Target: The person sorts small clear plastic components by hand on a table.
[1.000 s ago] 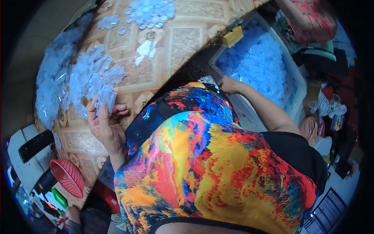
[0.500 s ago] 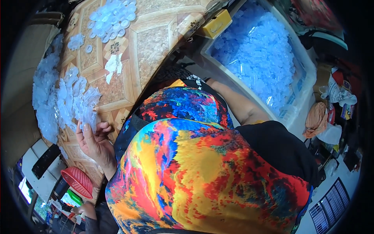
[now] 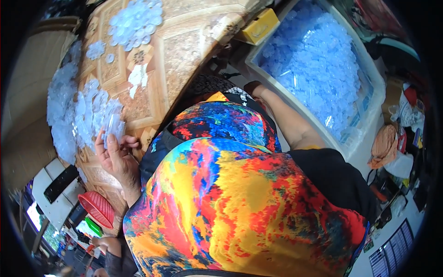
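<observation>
At the table's left side, my left hand (image 3: 119, 159) reaches the near edge of a loose heap of clear plastic pieces (image 3: 94, 111). Its thumb and forefinger are stretched and apart, the other fingers loosely bent. The fingertips touch or overlap a clear piece, and I see no firm grip on it. Farther off on the table lies a cluster of round clear plastic discs (image 3: 136, 25). My right hand (image 3: 253, 87) is low beside the table edge, in shadow between the table and the white tub. Its fingers are hidden, so what it holds does not show.
A white tub (image 3: 373, 111) full of small clear plastic parts stands on the right. By its corner is a yellow box (image 3: 260, 27). More clear plastic (image 3: 62, 113) is heaped along cardboard (image 3: 27, 115). A red basket (image 3: 97, 210) and another person's arm (image 3: 110, 244) are lower left.
The whole view has shifted slightly. My left hand has moved a little farther toward the heap, and its thumb and forefinger are wider apart. My right arm stays low beside the tub.
</observation>
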`<state>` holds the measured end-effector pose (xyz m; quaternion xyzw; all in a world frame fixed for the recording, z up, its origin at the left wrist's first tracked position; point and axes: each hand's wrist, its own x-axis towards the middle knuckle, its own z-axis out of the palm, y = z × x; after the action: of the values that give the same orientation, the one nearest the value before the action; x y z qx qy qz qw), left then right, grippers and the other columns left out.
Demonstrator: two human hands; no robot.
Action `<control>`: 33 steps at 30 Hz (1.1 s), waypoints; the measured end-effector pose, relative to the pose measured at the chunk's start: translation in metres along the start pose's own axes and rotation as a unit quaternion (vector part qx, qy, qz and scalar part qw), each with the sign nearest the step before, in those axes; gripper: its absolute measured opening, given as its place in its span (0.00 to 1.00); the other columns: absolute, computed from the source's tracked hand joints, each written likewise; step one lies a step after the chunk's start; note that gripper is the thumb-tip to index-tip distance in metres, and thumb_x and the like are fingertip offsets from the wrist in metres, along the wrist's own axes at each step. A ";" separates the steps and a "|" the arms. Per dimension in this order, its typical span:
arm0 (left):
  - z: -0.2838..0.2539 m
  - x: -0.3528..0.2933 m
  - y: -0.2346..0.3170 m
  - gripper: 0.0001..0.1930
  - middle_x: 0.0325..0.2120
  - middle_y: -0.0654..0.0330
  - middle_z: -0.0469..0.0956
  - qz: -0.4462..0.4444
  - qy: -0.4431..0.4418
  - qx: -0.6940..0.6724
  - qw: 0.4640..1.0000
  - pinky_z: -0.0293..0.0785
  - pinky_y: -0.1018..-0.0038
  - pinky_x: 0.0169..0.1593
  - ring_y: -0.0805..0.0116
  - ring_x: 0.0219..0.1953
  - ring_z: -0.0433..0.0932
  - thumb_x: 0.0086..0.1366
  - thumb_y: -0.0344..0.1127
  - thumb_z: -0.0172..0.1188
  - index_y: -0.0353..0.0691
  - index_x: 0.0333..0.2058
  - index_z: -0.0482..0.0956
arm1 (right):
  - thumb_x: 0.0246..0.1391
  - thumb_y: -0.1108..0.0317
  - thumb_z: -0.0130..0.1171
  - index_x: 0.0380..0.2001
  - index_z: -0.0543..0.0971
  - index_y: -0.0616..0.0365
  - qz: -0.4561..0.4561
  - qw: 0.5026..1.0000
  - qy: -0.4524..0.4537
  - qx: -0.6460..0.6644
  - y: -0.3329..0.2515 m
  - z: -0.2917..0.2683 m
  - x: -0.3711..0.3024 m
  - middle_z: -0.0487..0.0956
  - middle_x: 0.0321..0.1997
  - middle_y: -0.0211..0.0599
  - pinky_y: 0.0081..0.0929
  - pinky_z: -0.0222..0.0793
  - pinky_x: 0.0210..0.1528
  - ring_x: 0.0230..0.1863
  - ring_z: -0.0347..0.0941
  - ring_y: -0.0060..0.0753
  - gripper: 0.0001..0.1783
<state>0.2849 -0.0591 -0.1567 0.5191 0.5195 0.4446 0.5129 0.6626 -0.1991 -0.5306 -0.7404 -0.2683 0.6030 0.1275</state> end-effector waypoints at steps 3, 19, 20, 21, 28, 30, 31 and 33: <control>-0.014 -0.004 0.009 0.18 0.26 0.51 0.81 0.006 -0.004 -0.022 1.000 0.78 0.75 0.30 0.66 0.25 0.81 0.74 0.34 0.54 0.34 0.59 0.66 | 0.56 0.64 0.56 0.47 0.81 0.61 -0.024 0.989 -0.002 0.146 -0.060 -0.012 -0.047 0.81 0.34 0.50 0.30 0.73 0.25 0.30 0.81 0.35 0.18; -0.115 -0.039 0.045 0.19 0.29 0.56 0.80 0.048 -0.013 -0.101 0.994 0.79 0.76 0.32 0.70 0.27 0.80 0.73 0.31 0.55 0.36 0.59 0.66 | 0.54 0.69 0.62 0.42 0.85 0.51 -0.611 0.697 0.271 -0.260 -0.433 0.038 -0.295 0.81 0.38 0.40 0.38 0.76 0.41 0.39 0.80 0.44 0.12; -0.122 -0.042 0.046 0.19 0.28 0.56 0.80 0.043 -0.015 -0.098 0.994 0.80 0.77 0.32 0.71 0.28 0.80 0.73 0.31 0.56 0.35 0.59 0.66 | 0.53 0.68 0.61 0.40 0.85 0.49 -0.608 0.682 0.304 -0.270 -0.441 0.053 -0.287 0.81 0.38 0.39 0.41 0.78 0.41 0.41 0.80 0.46 0.11; -0.126 -0.044 0.046 0.19 0.28 0.56 0.80 0.037 -0.016 -0.098 0.994 0.80 0.77 0.32 0.71 0.28 0.81 0.73 0.30 0.56 0.35 0.59 0.66 | 0.51 0.69 0.61 0.37 0.85 0.50 -0.610 0.650 0.340 -0.299 -0.446 0.067 -0.278 0.80 0.37 0.41 0.42 0.78 0.41 0.40 0.80 0.47 0.09; -0.146 -0.046 0.046 0.20 0.37 0.57 0.81 0.028 -0.041 -0.122 0.991 0.80 0.77 0.40 0.74 0.34 0.81 0.72 0.29 0.56 0.34 0.60 0.68 | 0.56 0.69 0.63 0.37 0.85 0.52 -0.612 0.609 0.372 -0.340 -0.463 0.103 -0.260 0.81 0.35 0.36 0.32 0.77 0.38 0.37 0.80 0.36 0.06; -0.156 -0.047 0.050 0.20 0.38 0.58 0.81 0.015 -0.065 -0.092 0.993 0.78 0.79 0.41 0.75 0.36 0.80 0.72 0.29 0.57 0.34 0.60 0.69 | 0.55 0.70 0.63 0.37 0.86 0.52 -0.634 0.695 0.238 -0.239 -0.464 0.117 -0.268 0.82 0.35 0.37 0.29 0.77 0.39 0.38 0.81 0.33 0.06; -0.158 -0.047 0.051 0.19 0.41 0.62 0.78 0.024 -0.073 -0.101 0.992 0.76 0.81 0.41 0.79 0.37 0.77 0.71 0.28 0.58 0.36 0.59 0.71 | 0.55 0.72 0.64 0.37 0.86 0.53 -0.630 0.757 0.109 -0.132 -0.463 0.124 -0.273 0.83 0.35 0.39 0.27 0.77 0.41 0.39 0.81 0.31 0.07; -0.159 -0.045 0.050 0.20 0.40 0.61 0.79 0.025 -0.076 -0.095 0.992 0.76 0.80 0.42 0.78 0.36 0.77 0.71 0.28 0.58 0.35 0.60 0.69 | 0.56 0.73 0.65 0.42 0.86 0.56 -0.562 0.821 -0.084 -0.048 -0.463 0.138 -0.295 0.84 0.37 0.30 0.20 0.74 0.42 0.38 0.78 0.20 0.10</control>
<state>0.1280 -0.0891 -0.0911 0.5131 0.4211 0.4642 0.5865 0.3793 0.0015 -0.0836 -0.4126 -0.6761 0.4733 0.3855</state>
